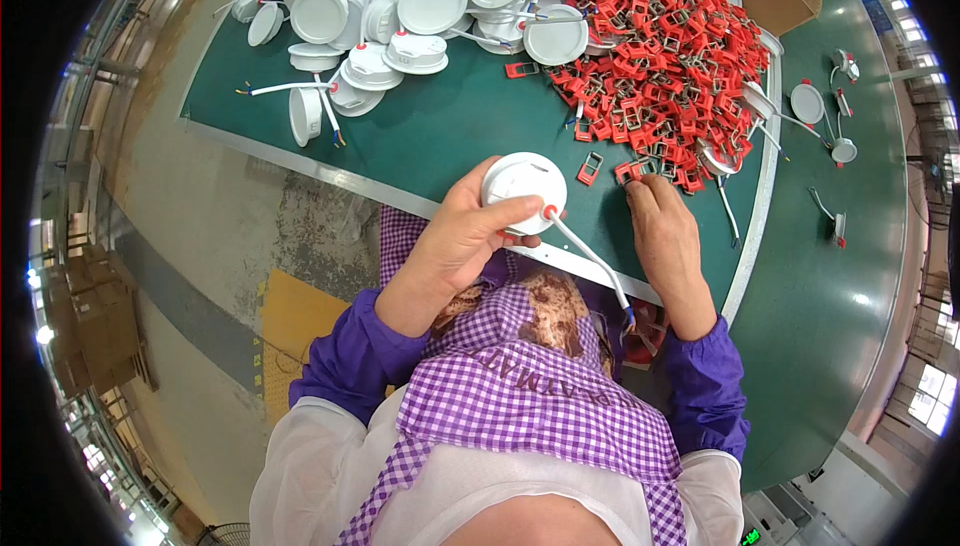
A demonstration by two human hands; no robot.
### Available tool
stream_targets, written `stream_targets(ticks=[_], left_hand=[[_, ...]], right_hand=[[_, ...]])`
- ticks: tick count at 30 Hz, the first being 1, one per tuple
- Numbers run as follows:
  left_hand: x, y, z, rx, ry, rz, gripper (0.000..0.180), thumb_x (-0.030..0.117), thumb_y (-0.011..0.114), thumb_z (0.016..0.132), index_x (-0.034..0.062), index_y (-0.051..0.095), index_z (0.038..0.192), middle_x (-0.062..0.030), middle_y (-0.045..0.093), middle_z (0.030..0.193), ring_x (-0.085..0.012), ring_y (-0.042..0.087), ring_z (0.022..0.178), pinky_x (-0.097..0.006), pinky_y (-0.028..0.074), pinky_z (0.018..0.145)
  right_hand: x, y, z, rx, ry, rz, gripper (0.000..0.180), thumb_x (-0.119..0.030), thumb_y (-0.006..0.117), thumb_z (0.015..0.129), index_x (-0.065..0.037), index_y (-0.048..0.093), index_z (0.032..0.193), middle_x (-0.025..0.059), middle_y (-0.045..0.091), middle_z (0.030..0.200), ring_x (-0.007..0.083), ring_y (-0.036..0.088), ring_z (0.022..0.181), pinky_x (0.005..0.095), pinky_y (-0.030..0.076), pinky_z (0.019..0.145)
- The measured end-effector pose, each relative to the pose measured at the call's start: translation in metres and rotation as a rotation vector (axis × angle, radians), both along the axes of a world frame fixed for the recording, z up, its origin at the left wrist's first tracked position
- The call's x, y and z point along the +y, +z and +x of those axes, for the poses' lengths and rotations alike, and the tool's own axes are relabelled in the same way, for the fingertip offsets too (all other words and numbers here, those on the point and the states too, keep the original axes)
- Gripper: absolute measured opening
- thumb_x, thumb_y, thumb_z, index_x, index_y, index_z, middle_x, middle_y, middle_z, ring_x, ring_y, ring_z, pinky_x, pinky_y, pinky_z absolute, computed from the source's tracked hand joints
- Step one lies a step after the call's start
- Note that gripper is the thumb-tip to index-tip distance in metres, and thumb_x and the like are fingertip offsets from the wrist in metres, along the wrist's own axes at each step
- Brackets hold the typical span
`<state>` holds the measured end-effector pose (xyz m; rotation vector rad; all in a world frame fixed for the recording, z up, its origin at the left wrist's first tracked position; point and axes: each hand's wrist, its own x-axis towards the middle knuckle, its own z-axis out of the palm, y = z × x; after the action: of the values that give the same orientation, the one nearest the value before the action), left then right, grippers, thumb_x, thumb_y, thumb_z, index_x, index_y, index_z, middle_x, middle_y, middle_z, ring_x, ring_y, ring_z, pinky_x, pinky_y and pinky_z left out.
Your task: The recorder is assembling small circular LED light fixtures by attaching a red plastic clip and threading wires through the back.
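White round downlight housing (523,189) clamped in left hand (455,246), white lead (590,261) trailing toward body. Right hand (665,236) nearer red spring clips (665,66): fingertips pinched at pile's near edge, grip contents not discernible.

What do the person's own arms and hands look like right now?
Both hands, the left hand and right hand, are bare, with no gloves. Purple sleeves with gathered cuffs cover the forearms, under a purple-and-white checked apron.
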<state>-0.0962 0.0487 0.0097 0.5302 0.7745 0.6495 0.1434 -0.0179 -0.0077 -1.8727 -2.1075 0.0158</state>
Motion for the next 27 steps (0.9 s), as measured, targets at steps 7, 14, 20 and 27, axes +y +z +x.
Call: stream_targets(ticks=[7,14,20,27], left_hand=[[0.0,-0.001,0.011,0.22,-0.116,0.265,0.038,0.007,0.076,0.08,0.0018,0.059,0.114,-0.0036,0.067,0.098,-0.0086,0.064,0.085,-0.022,0.053,0.066],[-0.006,-0.015,0.023,0.374,-0.113,0.583,0.032,0.009,0.077,0.08,0.0008,0.061,0.106,-0.0013,0.065,0.091,-0.0064,0.059,0.081,-0.024,0.049,0.069],[-0.009,-0.008,0.026,0.528,-0.131,0.703,0.029,0.011,0.075,0.081,0.0014,0.06,0.104,-0.0041,0.065,0.088,-0.0088,0.059,0.081,-0.027,0.05,0.069],[-0.002,-0.007,0.022,0.619,-0.234,0.859,0.028,0.012,0.074,0.083,0.002,0.059,0.103,-0.0057,0.065,0.087,-0.0104,0.06,0.077,-0.029,0.05,0.066]], right_hand=[[-0.002,0.015,-0.013,0.562,-0.188,0.016,0.012,-0.001,0.059,0.09,0.001,0.057,0.102,0.0153,0.066,0.085,0.0266,0.069,0.076,0.0348,0.055,0.066],[-0.006,0.033,-0.045,0.886,-0.197,-0.142,0.015,-0.002,0.063,0.09,0.004,0.065,0.104,0.013,0.07,0.086,0.0165,0.071,0.079,0.0263,0.056,0.067],[-0.007,0.031,-0.053,0.78,-0.194,-0.064,0.012,0.001,0.065,0.086,0.003,0.066,0.098,0.0118,0.069,0.08,0.0161,0.07,0.073,0.0266,0.054,0.063],[-0.008,0.033,-0.062,0.784,-0.224,-0.039,0.009,0.003,0.065,0.085,0.001,0.065,0.094,0.0108,0.067,0.077,0.016,0.068,0.068,0.0269,0.053,0.06]])
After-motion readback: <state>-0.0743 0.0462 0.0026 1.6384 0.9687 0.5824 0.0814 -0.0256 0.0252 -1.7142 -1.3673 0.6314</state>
